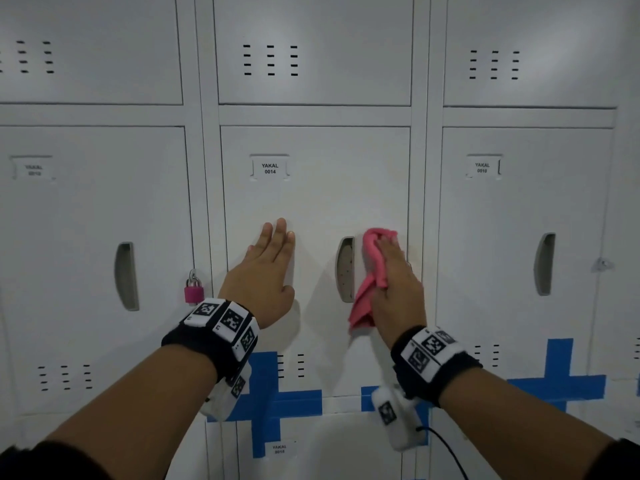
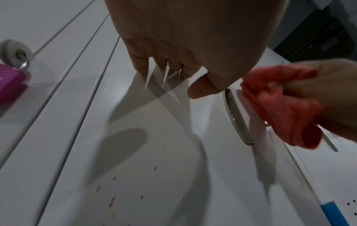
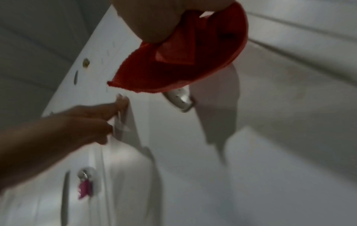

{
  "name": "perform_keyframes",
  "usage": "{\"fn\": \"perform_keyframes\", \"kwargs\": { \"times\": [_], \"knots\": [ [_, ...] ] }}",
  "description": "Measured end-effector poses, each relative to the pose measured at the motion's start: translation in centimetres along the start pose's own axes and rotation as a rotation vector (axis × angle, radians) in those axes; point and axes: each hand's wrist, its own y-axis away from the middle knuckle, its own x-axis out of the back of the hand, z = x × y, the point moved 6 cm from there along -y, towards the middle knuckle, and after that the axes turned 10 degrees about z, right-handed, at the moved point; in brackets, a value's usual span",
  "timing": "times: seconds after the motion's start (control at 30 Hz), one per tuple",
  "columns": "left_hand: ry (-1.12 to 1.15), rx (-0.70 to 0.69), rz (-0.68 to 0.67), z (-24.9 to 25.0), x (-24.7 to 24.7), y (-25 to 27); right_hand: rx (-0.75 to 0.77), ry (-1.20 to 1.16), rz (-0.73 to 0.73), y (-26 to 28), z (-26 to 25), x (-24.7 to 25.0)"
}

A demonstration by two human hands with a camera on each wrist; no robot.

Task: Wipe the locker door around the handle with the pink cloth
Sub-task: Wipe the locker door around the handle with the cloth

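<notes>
The left hand lies flat on the locker door, fingers straight and close together, left of the recessed handle. The right hand presses the bunched pink cloth against the door just right of the handle, fingers laid over it, a loose corner hanging below. A pink padlock hangs on the neighbouring locker; all doors are closed, contents hidden

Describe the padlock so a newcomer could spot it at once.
Start at the grey locker door labelled YAKAL 0014, where the left hand presses flat and the right hand holds the pink cloth beside the recessed handle. Look just left of that door's edge, at handle height. The padlock hangs there: small, bright pink-bodied with a silver shackle, the only lock in view.
</notes>
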Motion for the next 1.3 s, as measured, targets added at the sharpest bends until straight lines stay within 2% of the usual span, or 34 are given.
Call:
{"fn": "perform_keyframes", "kwargs": {
  "times": [0.03,0.07,0.13,0.2,0.3,0.37,0.47,0.67,0.73,0.87,0.97,1.03,1.2,1.3],
  "knots": [
    [0.003,-0.001,-0.001,0.0,0.0,0.0,-0.084,-0.086,0.019,-0.5,-0.5,-0.4],
    [0.005,-0.003,0.0,0.0,0.0,0.0,-0.103,-0.127,0.035,-1.1,-1.4,-0.8],
    [0.005,-0.006,0.002,-0.1,0.0,-0.1,0.022,-0.067,0.028,-1.5,-3.5,-1.9],
    [-0.004,-0.01,0.001,-0.1,-0.1,-0.1,0.199,0.165,0.009,-1.0,-4.8,-3.0],
    [-0.014,-0.011,0.01,-0.1,-0.1,-0.1,0.277,0.391,-0.059,0.7,-4.5,-4.1],
    [-0.013,-0.008,0.017,0.0,0.0,0.0,0.253,0.44,-0.091,1.7,-4.0,-4.6],
    [-0.008,-0.006,0.021,0.0,0.1,0.1,0.133,0.36,-0.043,2.0,-2.9,-4.9],
    [-0.004,-0.011,0.024,0.0,0.0,0.1,0.143,0.428,-0.076,1.6,-3.2,-5.3],
    [-0.013,-0.011,0.02,0.0,-0.2,0.1,0.221,0.542,-0.071,1.4,-3.6,-5.0],
    [-0.024,-0.02,0.016,0.0,-0.3,0.1,0.476,0.758,-0.06,1.6,-4.4,-4.8],
    [-0.028,-0.023,0.009,0.1,-0.3,0.1,0.584,0.755,-0.138,2.6,-4.0,-4.9],
    [-0.034,-0.023,0.005,0.2,-0.3,0.0,0.603,0.721,-0.187,3.2,-3.4,-4.3],
    [-0.024,-0.02,0.016,0.0,-0.1,0.1,0.603,0.599,-0.274,3.1,-2.7,-3.0],
    [-0.028,-0.02,0.012,0.1,-0.1,0.1,0.533,0.502,-0.269,3.6,-2.2,-2.0]
  ]
}}
